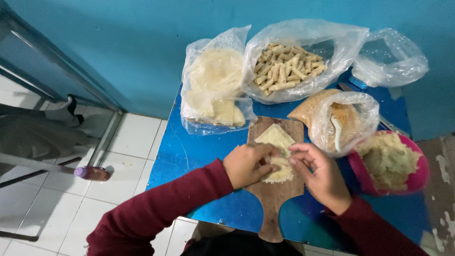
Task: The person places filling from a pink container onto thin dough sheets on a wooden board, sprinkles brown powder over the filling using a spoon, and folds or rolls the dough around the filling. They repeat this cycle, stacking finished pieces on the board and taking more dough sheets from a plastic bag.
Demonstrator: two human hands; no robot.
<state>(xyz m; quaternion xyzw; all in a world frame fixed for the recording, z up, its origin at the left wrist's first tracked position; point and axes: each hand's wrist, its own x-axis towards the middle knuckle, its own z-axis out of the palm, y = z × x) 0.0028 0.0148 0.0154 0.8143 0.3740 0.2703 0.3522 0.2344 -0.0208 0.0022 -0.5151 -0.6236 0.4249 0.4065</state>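
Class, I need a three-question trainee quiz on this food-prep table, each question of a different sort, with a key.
1. True or false: both hands, left hand and right hand, touch the wrapper on the wooden board.
2. Which holds the finished rolls? A) pink bowl B) clear bag C) the board
3. Fill in: the pink bowl of mashed filling stands to the person's ____.

Key: 1 true; 2 B; 3 right.

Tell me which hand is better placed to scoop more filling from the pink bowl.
The right hand, probably: it sits beside the pink bowl of mashed filling. The left hand is further off, pressing the wrapper.
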